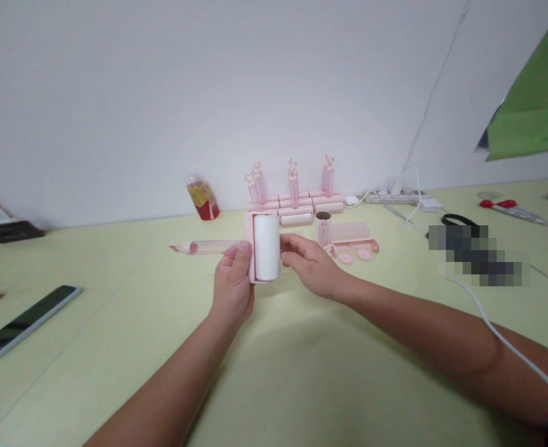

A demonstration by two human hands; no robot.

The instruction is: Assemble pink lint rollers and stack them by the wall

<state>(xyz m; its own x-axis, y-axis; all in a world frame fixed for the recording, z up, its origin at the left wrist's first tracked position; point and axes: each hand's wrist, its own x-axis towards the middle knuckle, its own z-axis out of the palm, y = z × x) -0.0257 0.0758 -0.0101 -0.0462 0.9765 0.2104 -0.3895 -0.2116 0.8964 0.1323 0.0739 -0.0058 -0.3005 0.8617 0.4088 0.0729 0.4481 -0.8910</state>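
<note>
My left hand (233, 279) is closed on a pink case (251, 248), held upright above the table. A white roll (267, 248) stands upright against the case's right side, partly within it. My right hand (314, 267) is at the roll's right edge, its fingers bent and partly hidden behind the roll; whether they grip it is unclear. Beyond my left hand lies a clear pink tube (213, 247) with a loop at its left end. Right of the roll are a small upright cylinder (323, 230), an open pink case (355, 245) and pink discs (345, 257).
Several pink cases (296, 218) and upright tubes (294, 189) stand near the wall. A red-yellow package (202, 197) is left of them. A phone (27, 323) lies left; scissors (507, 208), a power strip (395, 196) and a white cable (488, 320) are right.
</note>
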